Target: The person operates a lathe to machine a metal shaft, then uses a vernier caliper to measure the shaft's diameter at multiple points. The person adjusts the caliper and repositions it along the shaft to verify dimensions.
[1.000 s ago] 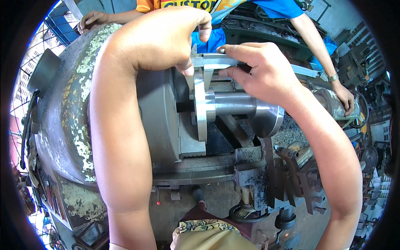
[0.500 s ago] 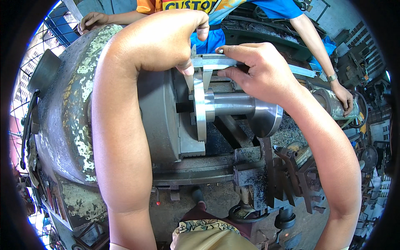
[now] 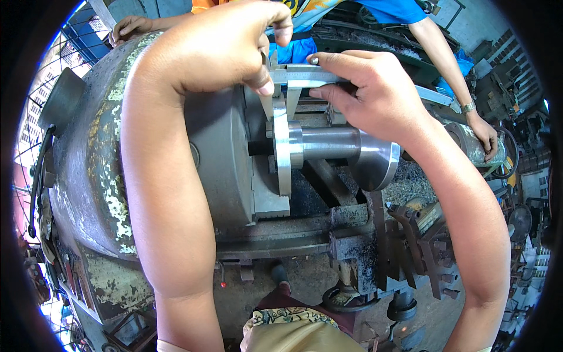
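Observation:
A steel vernier caliper (image 3: pixel 314 76) lies across the top of a shiny flanged shaft (image 3: pixel 328 142), its jaws pointing down on either side of the rim of the left flange (image 3: pixel 282 152). My left hand (image 3: pixel 234 53) pinches the fixed-jaw end, thumb against the jaw and one finger bent above it. At the sliding part, my right hand (image 3: pixel 375 85) grips the caliper between thumb and fingers. Whether both jaws touch the metal I cannot tell. The shaft sits in a large grey lathe chuck (image 3: pixel 220 170), partly behind my left forearm; its right end has a second flange (image 3: pixel 381 161).
The lathe's worn headstock (image 3: pixel 94 158) fills the left. A tool post with dark bars (image 3: pixel 422 246) stands at the lower right, near metal chips (image 3: pixel 410 188). Across the machine is a person in a blue-sleeved shirt (image 3: pixel 393 14), one hand (image 3: pixel 484 139) resting at the right.
Both hands and the caliper have shifted slightly upward. The sliding jaw now stands a little farther from the flange's right face. My grip remains on both ends.

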